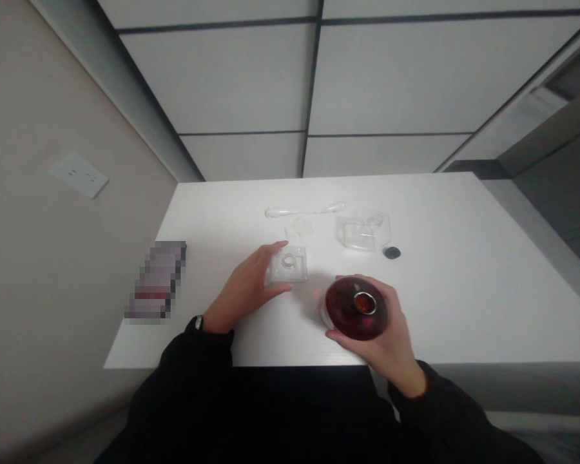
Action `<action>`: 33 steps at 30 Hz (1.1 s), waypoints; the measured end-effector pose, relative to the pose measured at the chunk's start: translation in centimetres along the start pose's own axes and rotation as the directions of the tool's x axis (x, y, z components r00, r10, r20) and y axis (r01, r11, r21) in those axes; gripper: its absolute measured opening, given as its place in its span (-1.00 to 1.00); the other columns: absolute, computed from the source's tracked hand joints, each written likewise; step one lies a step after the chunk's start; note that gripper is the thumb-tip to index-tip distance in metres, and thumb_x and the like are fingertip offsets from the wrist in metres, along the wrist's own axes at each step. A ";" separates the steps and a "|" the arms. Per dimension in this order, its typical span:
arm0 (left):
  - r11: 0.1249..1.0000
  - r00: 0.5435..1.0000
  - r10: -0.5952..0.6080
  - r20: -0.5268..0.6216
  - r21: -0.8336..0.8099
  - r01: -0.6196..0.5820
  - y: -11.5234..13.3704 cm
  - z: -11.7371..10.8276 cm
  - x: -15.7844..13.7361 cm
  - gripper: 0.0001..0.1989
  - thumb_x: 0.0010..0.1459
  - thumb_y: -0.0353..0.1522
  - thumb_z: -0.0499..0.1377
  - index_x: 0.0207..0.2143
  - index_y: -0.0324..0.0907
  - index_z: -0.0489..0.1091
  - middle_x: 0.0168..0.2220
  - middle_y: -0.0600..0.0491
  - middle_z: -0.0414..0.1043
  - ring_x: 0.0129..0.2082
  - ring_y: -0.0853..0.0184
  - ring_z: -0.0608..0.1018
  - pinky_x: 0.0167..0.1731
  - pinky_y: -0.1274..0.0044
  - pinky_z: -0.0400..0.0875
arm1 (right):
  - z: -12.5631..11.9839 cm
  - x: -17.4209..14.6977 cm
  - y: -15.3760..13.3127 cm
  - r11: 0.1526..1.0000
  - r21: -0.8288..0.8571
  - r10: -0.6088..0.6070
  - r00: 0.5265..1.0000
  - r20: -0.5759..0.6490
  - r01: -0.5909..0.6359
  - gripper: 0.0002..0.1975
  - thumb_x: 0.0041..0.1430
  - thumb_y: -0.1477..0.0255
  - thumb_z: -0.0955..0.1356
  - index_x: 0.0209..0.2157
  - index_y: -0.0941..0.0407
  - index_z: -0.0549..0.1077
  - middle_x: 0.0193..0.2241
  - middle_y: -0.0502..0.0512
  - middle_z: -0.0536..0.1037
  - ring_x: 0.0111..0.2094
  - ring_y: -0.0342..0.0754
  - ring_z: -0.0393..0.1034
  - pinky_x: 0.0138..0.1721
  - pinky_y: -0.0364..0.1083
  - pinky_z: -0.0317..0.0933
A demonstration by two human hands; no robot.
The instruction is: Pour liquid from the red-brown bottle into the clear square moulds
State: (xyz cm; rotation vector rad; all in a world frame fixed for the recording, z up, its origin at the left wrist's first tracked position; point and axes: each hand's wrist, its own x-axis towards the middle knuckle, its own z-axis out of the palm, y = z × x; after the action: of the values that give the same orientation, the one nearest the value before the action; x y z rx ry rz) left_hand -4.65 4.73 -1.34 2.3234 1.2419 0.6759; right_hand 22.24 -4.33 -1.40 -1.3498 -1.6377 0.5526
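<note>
My left hand [249, 280] reaches round the left side of a clear square plastic piece [297, 272] with a raised ring at its middle. Thumb and fingers lie along two opposite edges of it, and it rests on the table. My right hand [391, 325] is wrapped round a round clear vessel with a dark red, glossy top [343, 312]. A silvery ring with an amber-red centre shows on that top. Whether the red is a lid or liquid I cannot tell. The vessel is held above the table's front part, just right of the square piece.
On the white table [464, 270], a clear thin tube-like piece [299, 211] lies at the back. Near it are a small translucent piece [298, 227], clear box-shaped parts [360, 235] and a dark round disc [392, 253]. A blurred-out flat object [157, 280] lies at left.
</note>
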 end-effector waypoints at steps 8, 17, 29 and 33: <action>0.999 0.995 0.050 0.091 -0.020 -0.049 1.2 0.2 0.2 -0.13 0.15 -0.32 0.45 0.37 0.02 0.07 0.29 -0.13 0.38 0.26 0.02 0.52 0.24 0.12 0.48 | -2.7 1.5 -0.1 0.982 -0.115 -0.158 0.986 -0.047 0.152 -0.23 0.11 0.09 0.57 0.28 0.03 0.38 0.13 0.22 0.57 0.11 0.21 0.54 0.10 0.19 0.51; 0.995 0.988 0.091 0.124 -0.041 -0.087 1.4 0.2 0.2 -0.14 0.14 -0.27 0.47 0.35 -0.02 0.09 0.30 -0.14 0.38 0.27 0.04 0.51 0.24 0.15 0.47 | -2.6 2.1 0.5 0.969 -0.150 -0.200 0.980 -0.021 0.195 -0.19 0.15 0.14 0.56 0.36 -0.01 0.31 0.17 0.21 0.56 0.12 0.18 0.54 0.09 0.15 0.51; 0.995 0.984 0.096 0.150 -0.019 -0.094 1.4 0.2 0.2 -0.09 0.13 -0.22 0.49 0.38 -0.02 0.06 0.31 -0.16 0.37 0.28 0.04 0.49 0.27 0.14 0.46 | -2.7 2.7 0.6 0.923 -0.225 -0.316 0.949 0.022 0.312 0.00 0.23 0.14 0.52 0.52 0.05 0.01 0.09 0.30 0.58 0.04 0.21 0.57 -0.06 0.12 0.58; 0.991 0.978 0.125 0.169 -0.069 -0.114 1.7 -0.2 0.2 -0.17 0.26 -0.14 0.37 0.42 -0.03 0.03 0.35 -0.18 0.33 0.33 0.03 0.45 0.32 0.10 0.40 | -2.6 2.8 1.0 0.939 -0.171 -0.309 0.950 -0.047 0.297 -0.10 0.15 0.15 0.57 0.42 -0.01 0.21 0.10 0.24 0.57 0.03 0.20 0.58 -0.05 0.13 0.58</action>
State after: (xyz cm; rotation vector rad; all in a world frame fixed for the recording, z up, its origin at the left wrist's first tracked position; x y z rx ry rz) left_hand -3.58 4.01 -0.20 2.3661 0.9991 0.5282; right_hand 25.01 -1.89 0.02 -1.1844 -1.8176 0.1875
